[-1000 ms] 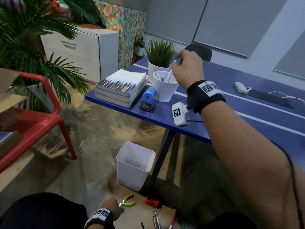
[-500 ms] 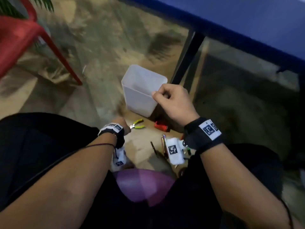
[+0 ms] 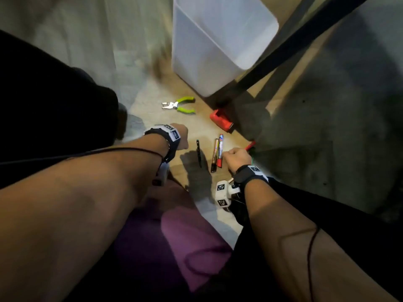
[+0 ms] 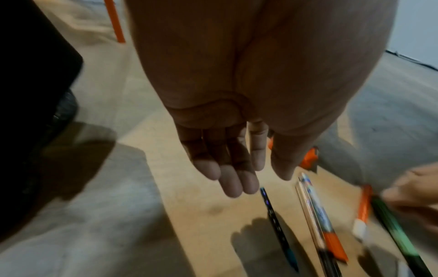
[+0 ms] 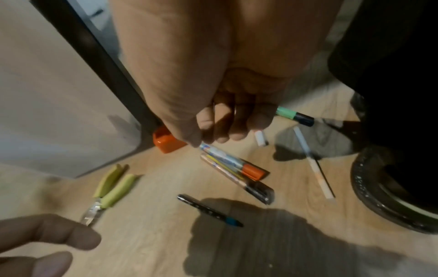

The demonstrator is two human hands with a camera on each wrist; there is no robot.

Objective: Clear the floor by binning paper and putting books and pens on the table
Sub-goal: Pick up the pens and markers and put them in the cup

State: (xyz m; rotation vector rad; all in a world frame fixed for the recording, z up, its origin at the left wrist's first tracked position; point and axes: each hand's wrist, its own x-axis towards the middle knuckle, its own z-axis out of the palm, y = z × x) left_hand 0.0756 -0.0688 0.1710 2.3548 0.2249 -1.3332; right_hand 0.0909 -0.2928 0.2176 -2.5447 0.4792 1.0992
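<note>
Left hand: one, my left hand (image 3: 180,135), left of centre in the head view; it hangs above the floor (image 3: 205,127) with fingers (image 4: 237,180) straight and loose, holding nothing.
Right hand: one, my right hand (image 3: 237,156), lower right of centre, fingers (image 5: 237,129) curled down over the right end of the row of pens. I cannot tell whether they actually grip one.
Pens, total: I count six in the right wrist view, all lying on the floor.
Thin black pen (image 3: 198,152): one, alone between my two hands, nearest the left hand's fingertips.
Markers: two side by side and touching, an orange-capped marker (image 5: 237,163) and a black-capped marker (image 5: 239,180); my right thumb tip is at the end of the orange-capped one.
Green marker (image 5: 294,115): one, sticking out from behind my right fingers.
Orange pen (image 4: 363,208): one, white at one end, just beside the green marker.
Pale thin pen (image 5: 312,163): one, in the right part of the right wrist view, apart from the others.
Pliers (image 3: 178,105): one pair, green handles, above my left hand in the head view.
Orange block (image 3: 221,122): one, small, at the foot of the black table leg (image 3: 283,53).
Bin (image 3: 218,51): one, white, top centre of the head view, just beside the leg.
</note>
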